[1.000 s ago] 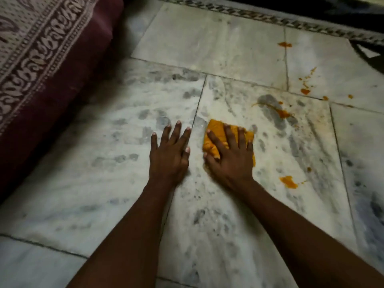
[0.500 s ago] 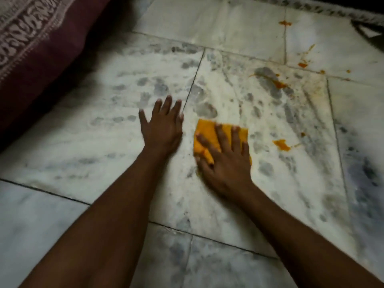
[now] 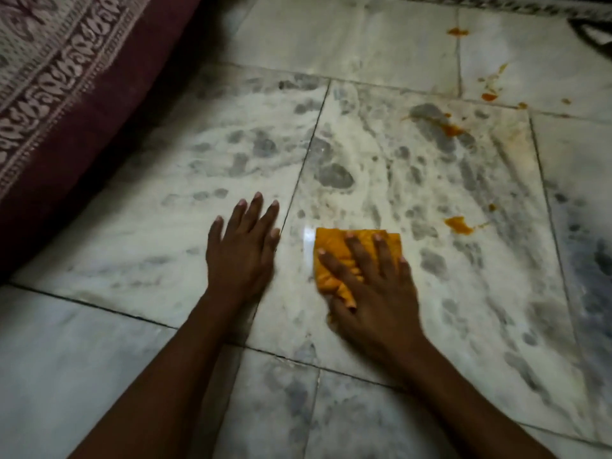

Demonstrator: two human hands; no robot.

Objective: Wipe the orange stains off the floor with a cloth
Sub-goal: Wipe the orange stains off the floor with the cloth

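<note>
now keep right hand [image 3: 374, 293] flat, fingers spread, pressing cloth [image 3: 334, 253] hard on floor [image 3: 430, 326]; slide it forward and right to nearest orange stain [image 3: 458, 225], then to far stains [image 3: 450, 129] ahead. lean on left hand [image 3: 241, 250], flat and open, empty, just left of cloth. compared to half a second ago: cloth pulled slightly nearer to body, nearest stain untouched.

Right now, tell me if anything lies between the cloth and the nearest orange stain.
Nothing visible does. The cloth, pressed flat under the right hand, has only bare marble floor between it and the nearest stain, up and to its right.
</note>
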